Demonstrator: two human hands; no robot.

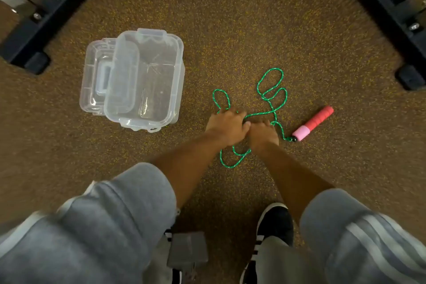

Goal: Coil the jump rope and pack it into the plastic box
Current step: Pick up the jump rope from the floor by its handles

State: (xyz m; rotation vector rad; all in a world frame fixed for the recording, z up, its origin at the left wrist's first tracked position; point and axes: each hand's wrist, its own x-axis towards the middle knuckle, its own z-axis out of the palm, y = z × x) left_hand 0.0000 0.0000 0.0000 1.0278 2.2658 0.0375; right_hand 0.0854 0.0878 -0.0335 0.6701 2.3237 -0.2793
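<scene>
A green jump rope (272, 90) lies in loose loops on the brown speckled floor, ending in a red and pink handle (312, 123) at the right. My left hand (227, 124) and my right hand (261, 132) press together over the middle of the rope, both closed on it. Whatever lies under them is hidden, and I see no second handle. More loops trail below my wrists. The clear plastic box (177, 53) stands open to the left, apart from the rope, with its lid (92, 76) lying beside it.
Black metal frame feet stand at the far left (34, 62) and far right (410, 76). My grey-trousered knees and a black shoe (275, 221) fill the bottom of the view. A grey device (187, 250) hangs between my knees.
</scene>
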